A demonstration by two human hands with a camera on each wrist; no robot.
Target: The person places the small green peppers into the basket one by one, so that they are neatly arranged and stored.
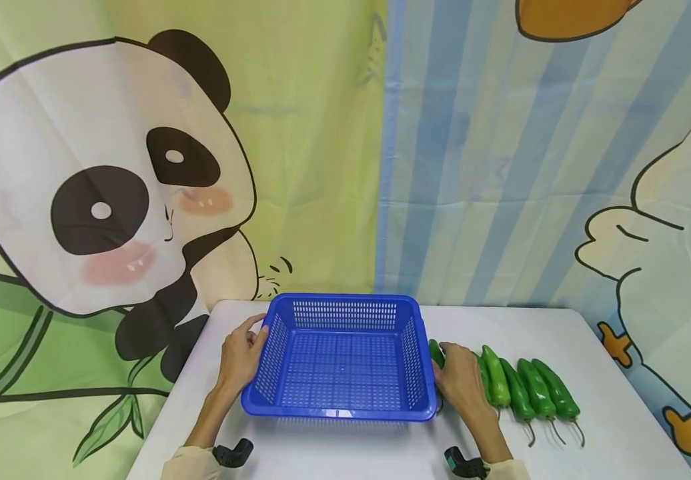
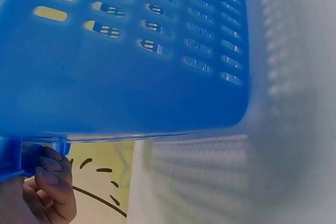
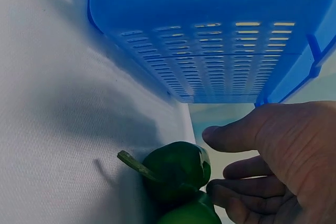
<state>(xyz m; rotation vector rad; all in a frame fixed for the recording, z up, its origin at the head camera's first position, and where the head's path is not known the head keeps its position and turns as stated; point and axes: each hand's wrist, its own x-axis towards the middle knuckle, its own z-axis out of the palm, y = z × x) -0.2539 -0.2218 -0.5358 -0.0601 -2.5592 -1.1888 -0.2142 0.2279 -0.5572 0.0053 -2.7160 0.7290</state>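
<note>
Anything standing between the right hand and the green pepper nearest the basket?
Nothing visible: the right hand is right at that green pepper, and the blue basket stands on the pepper's other side.

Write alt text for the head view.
A person's left hand holds the left side of a blue rectangular plastic basket at a white table. The right hand is over long glossy green peppers lying to the basket's right; cartoon-printed fabric hangs behind.

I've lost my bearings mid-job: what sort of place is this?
Probably a makeshift recording booth: cartoon-printed cloth hangs behind a white table, and black devices sit at both wrists.
</note>
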